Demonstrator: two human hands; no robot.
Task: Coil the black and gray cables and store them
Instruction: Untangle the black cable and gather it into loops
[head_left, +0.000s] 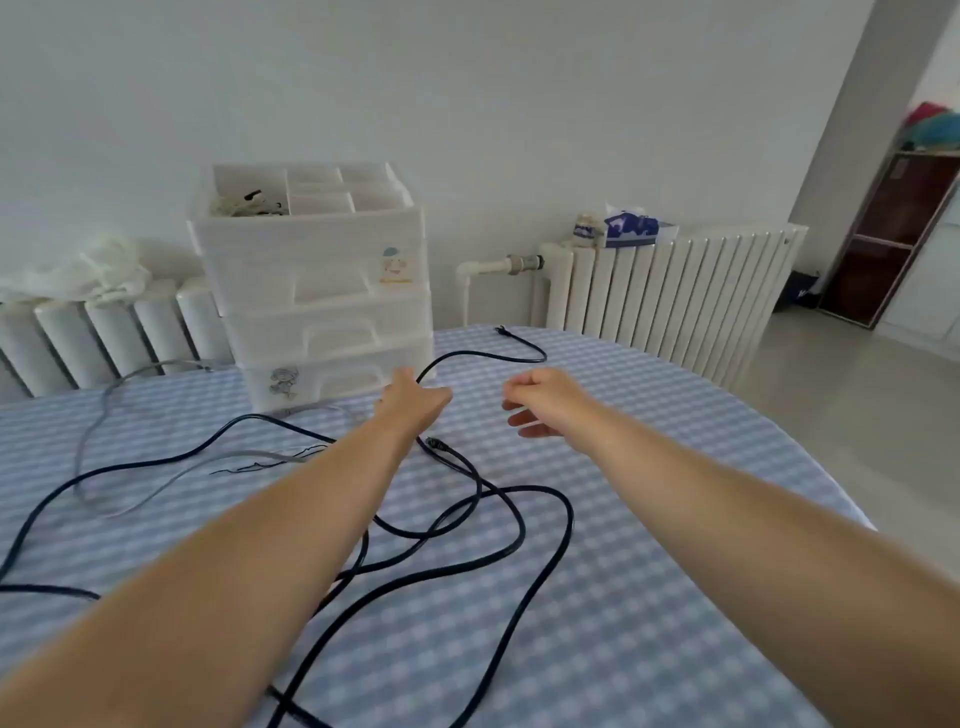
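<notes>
Black round-jacketed cable (519, 525) sprawls in loose overlapping loops across the blue-and-white checked tabletop (675, 597), from the left edge through the middle to the near edge, with one plug end (502, 330) lying near the far edge. A second plug (434, 443) lies just beneath my left wrist. I cannot tell whether this is one black lead or two.

My left hand (413, 402) is at the strand that curves toward that far plug; the line passes under its fingers, which look curled round it, though the grip itself is hidden from me. My right hand (540, 402) hovers well apart from any cable, fingers loosely curled, holding nothing.

Thin gray cable (93, 431) lies in a slack loop toward the far left corner, one end running along the foot of the white translucent plastic drawer unit (317, 291) at the far edge.

I judge both leads light and limp, with enough springiness to fight a tight coil. The crossings in the middle will likely snag if I pull hard. Best hold is just behind a plug, feeding the slack hand over hand. The gray one looks thinner and kinks more easily.
</notes>
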